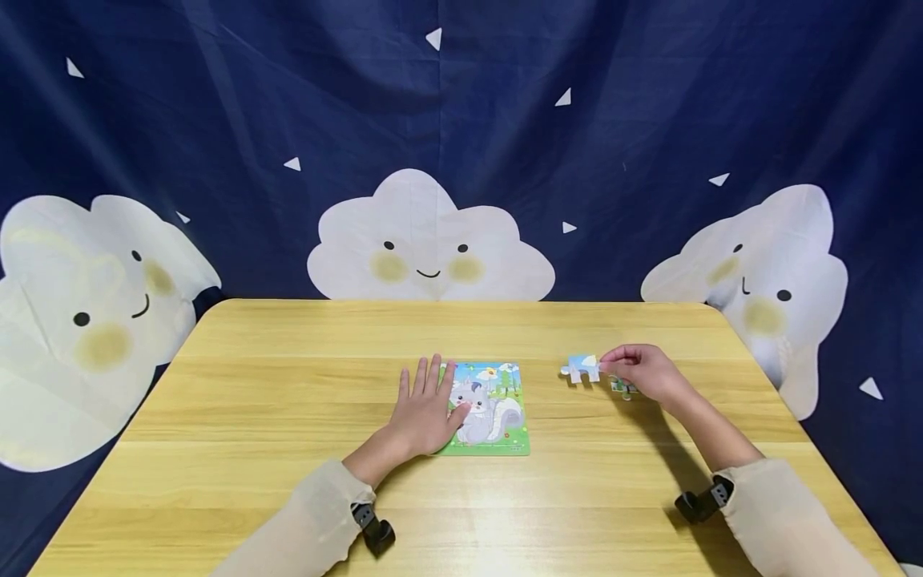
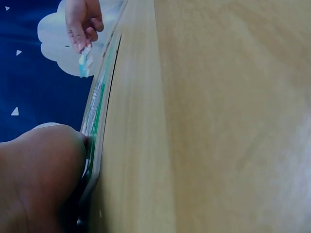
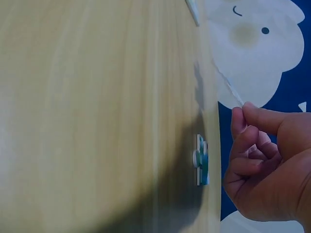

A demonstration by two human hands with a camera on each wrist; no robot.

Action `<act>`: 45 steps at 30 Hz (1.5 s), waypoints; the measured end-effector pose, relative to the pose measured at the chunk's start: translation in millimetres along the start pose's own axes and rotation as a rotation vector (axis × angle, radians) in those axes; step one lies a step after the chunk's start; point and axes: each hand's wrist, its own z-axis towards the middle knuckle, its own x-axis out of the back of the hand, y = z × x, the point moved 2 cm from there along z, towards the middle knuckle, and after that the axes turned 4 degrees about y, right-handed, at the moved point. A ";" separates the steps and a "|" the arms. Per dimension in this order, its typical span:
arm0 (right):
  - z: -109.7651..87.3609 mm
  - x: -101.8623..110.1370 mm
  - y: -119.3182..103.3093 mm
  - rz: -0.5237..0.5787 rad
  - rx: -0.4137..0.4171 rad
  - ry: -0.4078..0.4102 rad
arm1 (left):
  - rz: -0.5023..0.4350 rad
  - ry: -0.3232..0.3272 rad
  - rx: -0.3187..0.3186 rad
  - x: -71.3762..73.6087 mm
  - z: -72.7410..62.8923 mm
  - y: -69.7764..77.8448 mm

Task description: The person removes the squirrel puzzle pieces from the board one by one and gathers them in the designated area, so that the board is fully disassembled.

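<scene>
A square jigsaw puzzle (image 1: 497, 409) with a grey squirrel on a green and blue scene lies on the table. My left hand (image 1: 427, 413) rests on its left side, fingers straight and spread, covering that edge. To the right, my right hand (image 1: 644, 372) pinches a jigsaw piece (image 1: 581, 369) with pale blue sky and cloud between thumb and forefinger. In the right wrist view this piece (image 3: 228, 86) shows edge-on, raised above the table. Under the right hand lie a few more jigsaw pieces (image 3: 200, 160), stacked and partly hidden by the hand in the head view.
The wooden table (image 1: 288, 481) runs back to a dark blue curtain (image 1: 505, 104) with smiling white clouds. A black wrist device (image 1: 373, 529) sits at the left cuff, and another black device (image 1: 703, 501) at the right cuff.
</scene>
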 end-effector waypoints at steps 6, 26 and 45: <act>-0.3 -3.7 6.4 -0.086 0.050 0.021 | 0.004 0.004 -0.005 -2.6 0.6 -0.9; 9.0 -21.5 -12.8 -0.192 0.193 0.092 | -0.120 0.077 -0.024 12.2 -4.9 3.0; 20.7 -126.6 -77.1 -0.054 0.268 -0.082 | -0.130 0.084 -0.066 38.7 -13.8 -26.8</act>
